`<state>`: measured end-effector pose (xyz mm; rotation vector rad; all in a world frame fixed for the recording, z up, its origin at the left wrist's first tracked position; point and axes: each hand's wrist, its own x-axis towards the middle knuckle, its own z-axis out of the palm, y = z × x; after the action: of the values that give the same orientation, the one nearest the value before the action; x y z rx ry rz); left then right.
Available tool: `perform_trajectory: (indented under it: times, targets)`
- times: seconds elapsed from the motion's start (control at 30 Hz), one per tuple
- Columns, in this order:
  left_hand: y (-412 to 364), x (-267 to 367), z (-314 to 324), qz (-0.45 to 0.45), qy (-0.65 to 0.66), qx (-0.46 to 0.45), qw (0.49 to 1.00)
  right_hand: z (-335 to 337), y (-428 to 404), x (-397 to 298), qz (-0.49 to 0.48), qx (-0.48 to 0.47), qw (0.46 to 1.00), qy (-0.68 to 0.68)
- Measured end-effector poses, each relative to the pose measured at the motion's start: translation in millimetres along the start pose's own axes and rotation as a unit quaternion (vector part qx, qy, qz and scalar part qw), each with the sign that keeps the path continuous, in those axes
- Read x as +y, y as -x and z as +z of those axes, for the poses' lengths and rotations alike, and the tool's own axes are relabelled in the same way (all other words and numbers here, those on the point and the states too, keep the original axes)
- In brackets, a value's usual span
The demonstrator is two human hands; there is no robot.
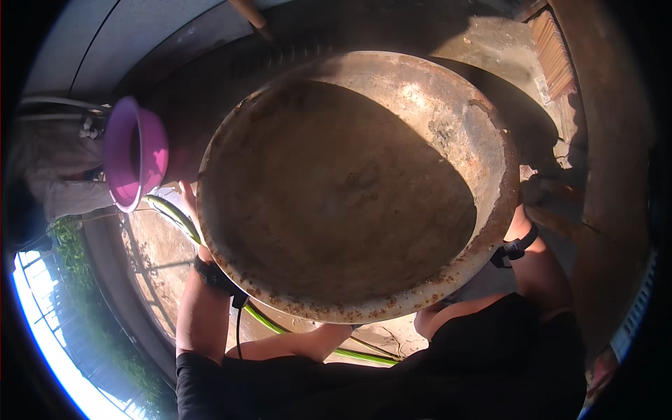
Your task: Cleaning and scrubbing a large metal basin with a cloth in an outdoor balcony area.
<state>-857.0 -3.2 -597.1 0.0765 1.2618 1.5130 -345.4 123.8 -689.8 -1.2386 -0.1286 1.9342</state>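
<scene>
A large round metal basin [336, 210], rusted and worn along its rim, fills the middle of the view. Its open side faces me, with brown grime inside and sunlight on its upper right wall. At the left rim, my left hand [189, 197] grips the basin, thumb or finger showing beyond the edge. My right hand [518, 221] holds the opposite side, mostly hidden behind the rim. Both wrists wear black straps with small devices. My bare legs show below the basin's lower edge.
Left of the basin is a purple plastic bowl [137, 157] beside pipes and a tap [90, 127]. A green hose [176, 216] runs across the ground beneath the basin. A bundle of thin sticks or bristles [552, 55] lies at upper right, and green plants [79, 262] grow lower left.
</scene>
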Motion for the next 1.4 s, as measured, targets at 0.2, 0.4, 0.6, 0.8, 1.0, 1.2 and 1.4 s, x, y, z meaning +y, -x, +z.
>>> perform_trajectory:
  times: [0.2,0.4,0.6,0.8,1.0,1.2,1.4]
  targets:
    - [8,5,46,-0.067,0.006,0.038,0.997,7,-10,-11,-0.127,-0.087,0.979,0.132]
    - [8,-1,33,-0.138,0.018,-0.055,0.989,15,-10,-28,-0.231,-0.156,0.93,0.24]
    - [0,-7,7,-0.1,-0.161,-0.005,0.982,6,-11,-20,-0.125,-0.154,0.968,0.151]
    - [3,-17,4,-0.097,-0.156,0.003,0.983,-1,-15,-24,-0.116,-0.178,0.967,0.144]
    - [4,-22,-9,-0.091,-0.132,-0.021,0.987,3,-18,-15,-0.139,-0.141,0.969,0.144]
    - [5,-28,-14,-0.11,-0.115,-0.036,0.987,-3,-18,-16,-0.13,-0.15,0.971,0.133]
    - [11,-31,-19,-0.127,-0.135,-0.062,0.981,3,-15,-12,-0.134,-0.138,0.97,0.146]
